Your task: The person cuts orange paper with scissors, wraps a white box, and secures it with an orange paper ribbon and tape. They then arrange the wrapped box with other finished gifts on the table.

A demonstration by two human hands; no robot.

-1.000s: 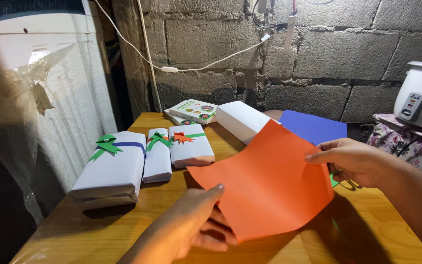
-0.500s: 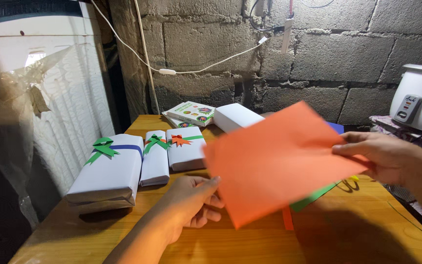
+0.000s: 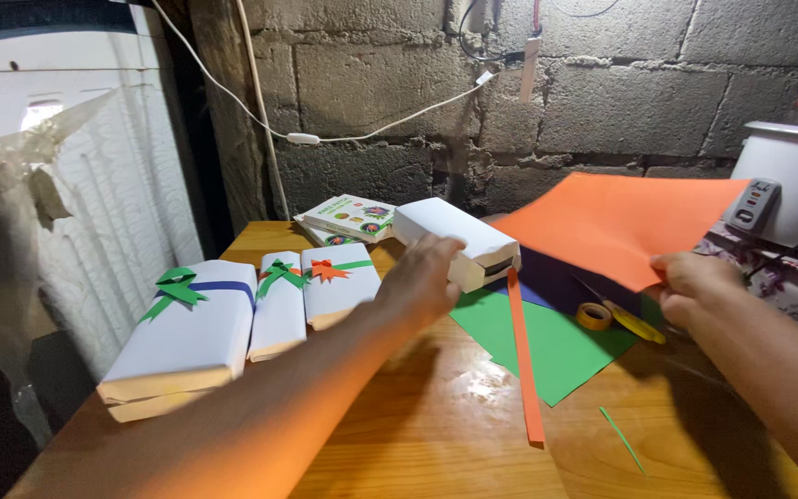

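My right hand (image 3: 685, 282) pinches the lower right edge of an orange paper sheet (image 3: 616, 222) and holds it up over the right side of the wooden table (image 3: 417, 434). My left hand (image 3: 425, 275) stretches forward and lies on the near left side of a white wrapped box (image 3: 459, 231). Its fingers curl over the box's top edge, and the grip is hidden behind the back of the hand. A long orange paper strip (image 3: 524, 360) lies across a green sheet (image 3: 556, 346) below the raised sheet.
Three white wrapped packages with ribbon bows (image 3: 191, 323) (image 3: 279, 300) (image 3: 339, 277) lie at the left. Stacked books (image 3: 348, 214) sit by the block wall. A tape roll (image 3: 593, 316), yellow-handled scissors (image 3: 634, 323) and a blue sheet (image 3: 533, 294) lie right of centre. A rice cooker (image 3: 787, 185) stands at the far right.
My right hand has swung the orange sheet up and to the right, uncovering the green sheet and strip. My left hand has left the sheet and reached forward onto the white box.
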